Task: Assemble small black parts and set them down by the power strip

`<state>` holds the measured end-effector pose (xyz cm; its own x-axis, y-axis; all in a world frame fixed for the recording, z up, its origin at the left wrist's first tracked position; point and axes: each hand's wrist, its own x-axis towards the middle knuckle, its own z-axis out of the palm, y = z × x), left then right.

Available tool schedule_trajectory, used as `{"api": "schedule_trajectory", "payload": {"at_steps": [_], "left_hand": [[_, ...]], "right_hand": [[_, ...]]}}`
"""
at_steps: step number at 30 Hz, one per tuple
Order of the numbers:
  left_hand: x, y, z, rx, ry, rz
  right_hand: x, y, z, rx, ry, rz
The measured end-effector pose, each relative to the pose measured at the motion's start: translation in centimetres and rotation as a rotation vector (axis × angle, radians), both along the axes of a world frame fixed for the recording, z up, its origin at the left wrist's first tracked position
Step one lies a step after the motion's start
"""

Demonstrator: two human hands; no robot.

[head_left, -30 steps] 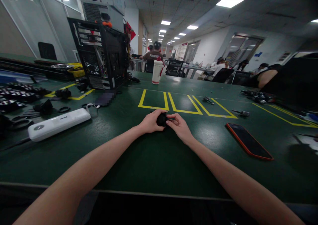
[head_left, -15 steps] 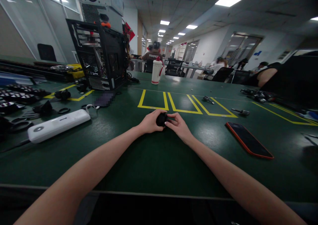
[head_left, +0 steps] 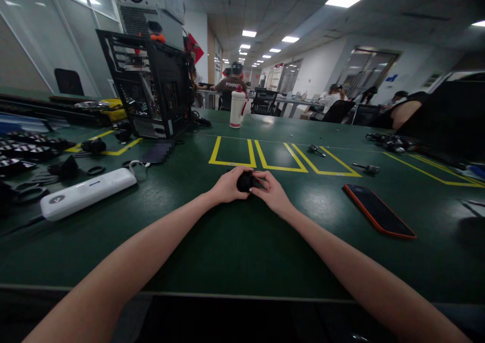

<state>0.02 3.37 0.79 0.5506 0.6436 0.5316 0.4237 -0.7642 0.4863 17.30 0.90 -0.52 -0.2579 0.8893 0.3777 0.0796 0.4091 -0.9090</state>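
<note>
A small round black part (head_left: 244, 182) is held above the green table (head_left: 242, 252), just in front of the yellow tape outlines. The fingers and thumb of my left hand (head_left: 228, 185) wrap round it from the left. From the right, my right hand (head_left: 271, 193) pinches at its side with thumb and fingers. What lies between the right fingertips is too small and dark to make out fully. Behind the tape stands a white bottle (head_left: 237, 108) with a red top.
On the left are a white power strip (head_left: 89, 191), black parts (head_left: 63, 167) and an open computer case (head_left: 151, 88). To the right lie a phone (head_left: 379, 210) with an orange edge and small metal-tipped tools (head_left: 366, 168). People sit in the background.
The view has shifted slightly. Both hands stay around the black part, with the right fingertips pressed a little further over its side.
</note>
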Motion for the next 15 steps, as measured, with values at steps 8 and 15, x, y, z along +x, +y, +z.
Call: {"api": "schedule_trajectory", "payload": {"at_steps": [8,15], "left_hand": [[0.06,0.1,-0.18,-0.001,-0.015,-0.005],[0.05,-0.04,-0.01,-0.011,-0.01,-0.002]], "right_hand": [[-0.17,0.29,-0.32,0.011,0.015,-0.033],[-0.1,0.05,0.04,-0.025,-0.01,-0.019]]}}
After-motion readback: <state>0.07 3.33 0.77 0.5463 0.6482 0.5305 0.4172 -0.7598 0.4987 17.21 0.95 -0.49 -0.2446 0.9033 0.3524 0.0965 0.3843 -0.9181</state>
